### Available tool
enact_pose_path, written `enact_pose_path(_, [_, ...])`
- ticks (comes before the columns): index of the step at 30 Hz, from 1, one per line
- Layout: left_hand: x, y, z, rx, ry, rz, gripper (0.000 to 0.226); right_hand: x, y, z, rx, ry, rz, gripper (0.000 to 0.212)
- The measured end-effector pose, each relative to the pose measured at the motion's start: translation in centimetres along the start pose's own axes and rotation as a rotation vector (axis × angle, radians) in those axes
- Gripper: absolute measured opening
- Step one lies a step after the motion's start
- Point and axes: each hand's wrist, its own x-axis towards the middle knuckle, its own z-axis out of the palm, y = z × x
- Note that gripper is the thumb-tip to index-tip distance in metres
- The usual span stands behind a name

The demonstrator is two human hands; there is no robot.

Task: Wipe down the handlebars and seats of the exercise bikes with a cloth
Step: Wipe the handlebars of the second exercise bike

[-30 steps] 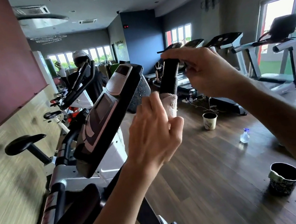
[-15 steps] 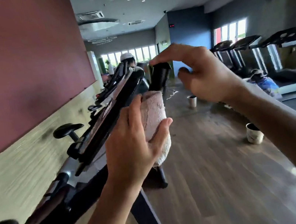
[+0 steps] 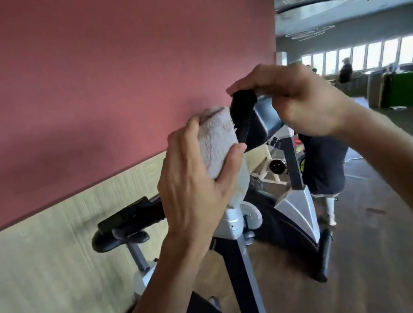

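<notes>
Red wall (image 3: 105, 72) above pale wood panelling (image 3: 41, 263) filled the backdrop, all of it smeared by camera motion. Against it, the white terry cloth (image 3: 217, 141) was wrapped around the near handlebar stem and gripped by the left hand (image 3: 194, 188), fingers and thumb curled round it. Just above, the black handlebar grip (image 3: 244, 112) was pinched at its tip by the right hand (image 3: 297, 104), thumb and fingers closed on the end, steadying it.

The main risk, as I judged it, was that the cloth would slide off the bar's end into the right hand, leaving the tip under those fingers unwiped. A loose tail of cloth hanging below the left palm could also snag on the grey post (image 3: 233, 222). With the head swinging this fast, aim on the bar looked unreliable.

Outward from there, the console (image 3: 264, 120) sat directly behind the grip, crowding the cloth's path. A black seat (image 3: 120, 232) stood left of the post, not yet touched. Another person (image 3: 322, 162) stood close behind a further bike frame (image 3: 298, 204), narrowing the way to the next bikes.
</notes>
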Motion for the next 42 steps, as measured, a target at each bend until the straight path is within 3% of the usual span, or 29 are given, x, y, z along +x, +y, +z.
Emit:
enact_pose_path(3, [1.0, 2.3, 3.0, 0.073, 0.007, -0.020, 0.066, 0.7, 0.7, -0.5, 0.008, -0.007, -0.074, 0.076])
enact_pose_path(8, [2.7, 4.3, 6.6, 0.169, 0.231, -0.010, 0.068, 1.5, 2.1, -0.4, 0.128, -0.049, -0.226, 0.063])
enact_pose_path(14, [-1.6, 1.6, 9.0, 0.344, 0.463, 0.065, 0.059, 2.8, 4.7, -0.8, 0.121, -0.080, -0.372, 0.069])
enact_pose_path(19, [-0.4, 4.3, 9.8, 0.434, 0.566, -0.064, 0.071, 4.0, 6.1, -1.5, 0.185, -0.206, -0.514, 0.075])
enact_pose_path(24, [2.1, 6.0, 11.2, 0.574, 0.690, -0.055, 0.068, 5.6, 7.2, -2.2, 0.260, -0.319, -0.635, 0.065])
enact_pose_path(31, [-2.0, 5.3, 13.2, 0.716, 0.761, -0.201, 0.065, 6.3, 8.3, -2.4, 0.275, -0.340, -0.749, 0.062])
enact_pose_path(36, [2.5, 7.1, 13.7, 0.790, 0.775, -0.108, 0.062, 6.9, 9.4, -2.6, 0.321, -0.387, -0.838, 0.062])
enact_pose_path(42, [-3.5, 3.3, 13.5, 0.887, 0.678, -0.136, 0.069, 7.3, 9.8, -1.2, 0.372, -0.345, -0.848, 0.061])
